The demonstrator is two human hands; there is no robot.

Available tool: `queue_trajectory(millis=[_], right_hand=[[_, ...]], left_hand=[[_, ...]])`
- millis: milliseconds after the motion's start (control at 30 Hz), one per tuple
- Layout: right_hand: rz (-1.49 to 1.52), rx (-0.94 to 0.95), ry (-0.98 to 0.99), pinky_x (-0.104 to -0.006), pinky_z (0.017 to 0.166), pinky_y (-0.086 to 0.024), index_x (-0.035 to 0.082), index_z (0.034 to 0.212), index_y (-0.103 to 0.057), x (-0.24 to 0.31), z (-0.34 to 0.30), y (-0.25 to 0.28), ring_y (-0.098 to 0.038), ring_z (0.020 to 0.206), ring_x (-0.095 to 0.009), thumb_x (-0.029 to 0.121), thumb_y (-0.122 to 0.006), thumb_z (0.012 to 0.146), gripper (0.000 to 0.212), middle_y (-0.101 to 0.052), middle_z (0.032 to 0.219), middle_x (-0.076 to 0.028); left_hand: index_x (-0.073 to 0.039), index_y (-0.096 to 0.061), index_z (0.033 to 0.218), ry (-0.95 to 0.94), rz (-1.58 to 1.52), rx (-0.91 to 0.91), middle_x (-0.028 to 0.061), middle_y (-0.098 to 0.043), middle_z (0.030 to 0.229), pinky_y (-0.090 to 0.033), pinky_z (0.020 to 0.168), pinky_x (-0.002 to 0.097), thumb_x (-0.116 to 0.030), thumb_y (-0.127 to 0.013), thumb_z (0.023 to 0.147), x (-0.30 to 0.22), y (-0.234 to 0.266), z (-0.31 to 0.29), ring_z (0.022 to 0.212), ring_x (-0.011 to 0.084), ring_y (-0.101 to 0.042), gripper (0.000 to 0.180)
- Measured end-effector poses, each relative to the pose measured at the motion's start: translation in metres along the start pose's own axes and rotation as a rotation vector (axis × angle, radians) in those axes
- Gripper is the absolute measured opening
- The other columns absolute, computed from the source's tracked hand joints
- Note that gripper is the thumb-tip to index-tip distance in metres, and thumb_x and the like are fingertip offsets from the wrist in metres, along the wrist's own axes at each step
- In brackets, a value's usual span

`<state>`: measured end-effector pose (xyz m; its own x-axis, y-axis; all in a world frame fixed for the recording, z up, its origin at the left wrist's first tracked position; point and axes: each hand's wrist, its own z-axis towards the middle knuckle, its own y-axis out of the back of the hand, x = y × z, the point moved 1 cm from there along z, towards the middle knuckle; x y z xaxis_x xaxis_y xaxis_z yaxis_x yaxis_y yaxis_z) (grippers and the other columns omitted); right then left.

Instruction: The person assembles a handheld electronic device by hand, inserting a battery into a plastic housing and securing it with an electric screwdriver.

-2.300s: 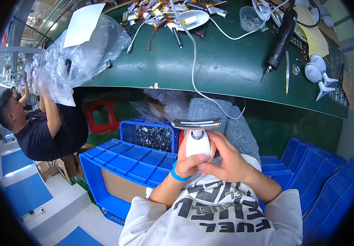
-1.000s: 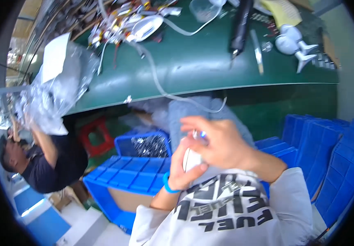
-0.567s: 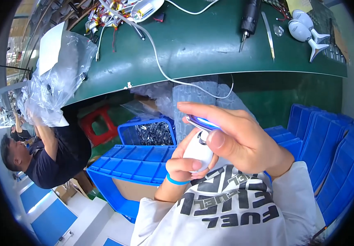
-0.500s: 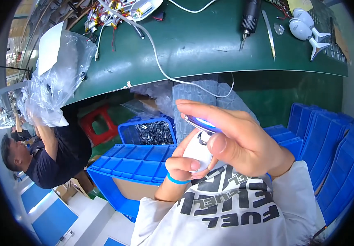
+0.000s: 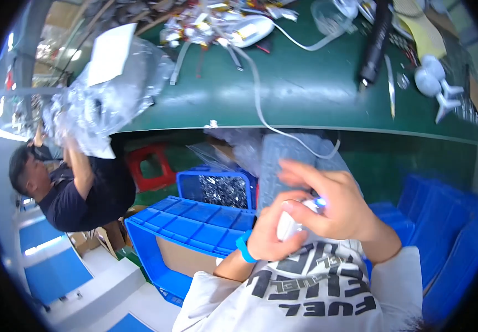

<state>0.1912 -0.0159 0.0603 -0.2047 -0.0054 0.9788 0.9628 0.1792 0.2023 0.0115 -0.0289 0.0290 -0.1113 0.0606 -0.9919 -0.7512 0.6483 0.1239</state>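
The wearer's white shirt (image 5: pixel 222 304) with dark print is nearest. Just beyond it, the left hand (image 5: pixel 268 233), with a blue wristband (image 5: pixel 244 246), grips the body of a white handheld device (image 5: pixel 286 226) between thumb and fingers. The device is positioned in front of the chest, short of the table edge. The right hand (image 5: pixel 338 206) cups over its head end, where a blue-white light shows; motion blur and overlap prevent telling whether this hand grips the head.

To the left stands a large blue crate (image 5: pixel 194 227); to the right are stacked blue crates (image 5: pixel 433 221). Past the large crate, a smaller blue bin (image 5: pixel 180 187) contains dark glossy parts (image 5: pixel 225 191).

On the green table (image 5: pixel 305 108), a white cable (image 5: pixel 258 91) hangs over the front edge. A black power screwdriver (image 5: pixel 376 50), a slim metal tool (image 5: pixel 391 88) and two white units (image 5: pixel 428 82) lie at right. Farther back is a heap of small components (image 5: pixel 197 30). At far left, a co-worker (image 5: pixel 64 196) in dark clothing reaches toward a clear plastic bag (image 5: pixel 147 72).
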Motion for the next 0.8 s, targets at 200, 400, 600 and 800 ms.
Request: queue_trajectory(millis=[200, 400, 600, 800], right_hand=[[0.022, 0.020, 0.010, -0.0308, 0.071, -0.053, -0.001, 0.107, -0.068, -0.010, -0.011, -0.010, -0.070, 0.080, -0.026, 0.012, -0.071, 0.078, 0.032, -0.071, 0.092, -0.016], [0.082, -0.143, 0.378, -0.0442, 0.093, -0.044, -0.004, 0.112, -0.062, 0.024, -0.008, 0.004, -0.065, 0.099, -0.031, 0.018, -0.069, 0.075, 0.043, -0.068, 0.106, -0.019], [0.273, -0.351, 0.295, -0.0351, 0.086, -0.048, -0.008, 0.116, -0.055, 0.009, -0.015, 0.010, -0.062, 0.092, -0.026, 0.007, -0.063, 0.079, 0.041, -0.064, 0.105, -0.020], [0.105, -0.128, 0.369, -0.0393, 0.092, -0.048, -0.005, 0.128, -0.052, 0.013, -0.012, -0.013, -0.058, 0.109, -0.032, 0.015, -0.071, 0.081, 0.054, -0.049, 0.128, -0.024]], left_hand=[[-0.003, -0.045, 0.123, 0.175, 0.150, 0.148, 0.0210, -0.064, 0.074, -0.051, 0.060, 0.0477, -0.012, -0.066, 0.074, -0.013, 0.008, 0.004, 0.066, 0.0423, -0.063, 0.054], [-0.002, -0.051, 0.119, 0.144, 0.401, 0.035, 0.0206, -0.065, 0.082, -0.053, 0.062, 0.0425, -0.025, -0.069, 0.077, 0.002, 0.032, 0.017, 0.072, 0.0369, -0.067, 0.051], [-0.004, -0.029, 0.138, 0.142, -0.772, -0.219, 0.0203, -0.059, 0.088, -0.045, 0.042, 0.0260, -0.022, -0.069, 0.074, -0.029, 0.073, 0.025, 0.050, 0.0181, -0.056, 0.078], [-0.004, -0.017, 0.146, 0.104, -1.133, -0.065, 0.0264, -0.055, 0.093, -0.046, 0.046, 0.0300, -0.023, -0.069, 0.064, -0.048, 0.052, 0.031, 0.055, 0.0237, -0.056, 0.099]])
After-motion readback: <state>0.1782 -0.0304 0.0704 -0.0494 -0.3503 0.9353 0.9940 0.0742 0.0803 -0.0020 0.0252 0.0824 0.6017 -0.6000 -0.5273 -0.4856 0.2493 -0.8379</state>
